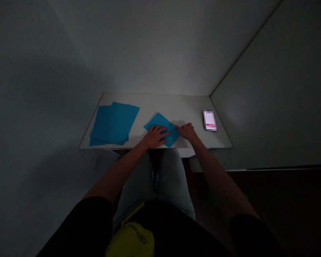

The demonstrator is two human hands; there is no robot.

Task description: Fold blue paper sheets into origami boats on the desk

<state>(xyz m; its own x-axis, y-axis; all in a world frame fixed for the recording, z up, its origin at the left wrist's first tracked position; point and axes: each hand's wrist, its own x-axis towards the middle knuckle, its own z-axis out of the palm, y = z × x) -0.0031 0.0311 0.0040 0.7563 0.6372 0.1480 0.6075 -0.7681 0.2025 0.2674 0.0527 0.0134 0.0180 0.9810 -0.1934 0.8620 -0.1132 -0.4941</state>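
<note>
A small piece of blue paper lies turned at an angle near the front edge of the white table, in the middle. My left hand rests on its lower left part with the fingers spread. At the paper's right corner is my right hand, its fingers closed and curled, with the thumb side touching the corner. Farther left, larger blue sheets lie overlapping on the table.
The white table stands against pale walls at its back and sides. A phone with a lit screen lies near the table's right edge. My legs are under the front edge.
</note>
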